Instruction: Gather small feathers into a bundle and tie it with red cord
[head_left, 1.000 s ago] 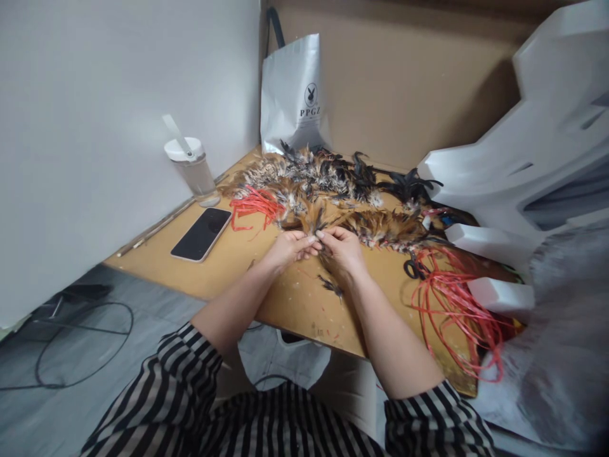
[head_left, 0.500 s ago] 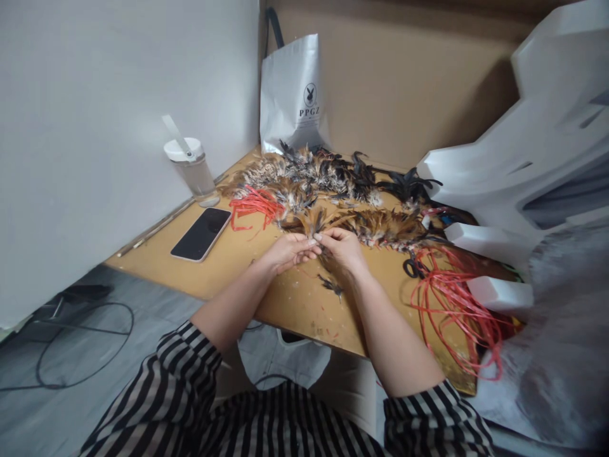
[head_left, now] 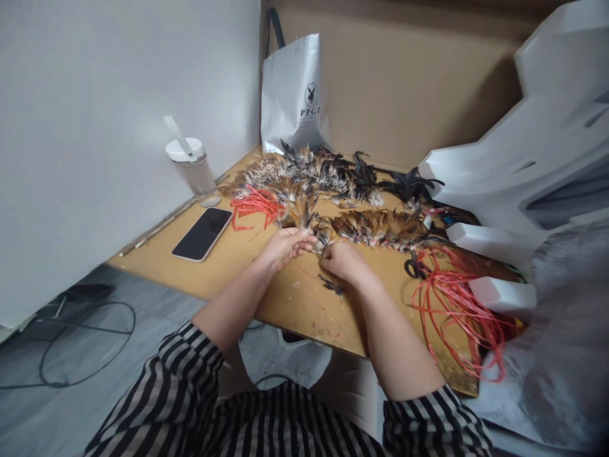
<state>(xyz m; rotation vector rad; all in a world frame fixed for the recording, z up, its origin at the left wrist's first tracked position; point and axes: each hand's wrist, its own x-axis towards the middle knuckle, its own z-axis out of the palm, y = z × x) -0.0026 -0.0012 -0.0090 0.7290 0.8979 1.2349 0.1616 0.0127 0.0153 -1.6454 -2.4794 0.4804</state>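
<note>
My left hand [head_left: 289,247] is closed in a pinch on a small bunch of brown feathers [head_left: 302,212], whose tips fan upward. Just to its right, my right hand [head_left: 343,260] has its fingers curled together by a few small feathers on the table; what they hold, if anything, is hidden. Below the hands lies a small dark feather tuft [head_left: 330,285]. A row of brown feather bunches [head_left: 380,226] stretches to the right, with red at their bases. Behind it spreads a pile of mottled brown and black feathers [head_left: 314,168].
Red strips [head_left: 257,204] and a phone [head_left: 202,235] lie on the left of the table [head_left: 295,311]. A lidded cup [head_left: 193,171] and a silver bag [head_left: 290,95] stand farther back. Black-handled scissors [head_left: 413,268], loose red strips [head_left: 457,304] and white foam [head_left: 502,294] are at right.
My right hand has come away from my left, moving down and slightly right, and its fingers have curled in. My left hand stays on the feather bunch.
</note>
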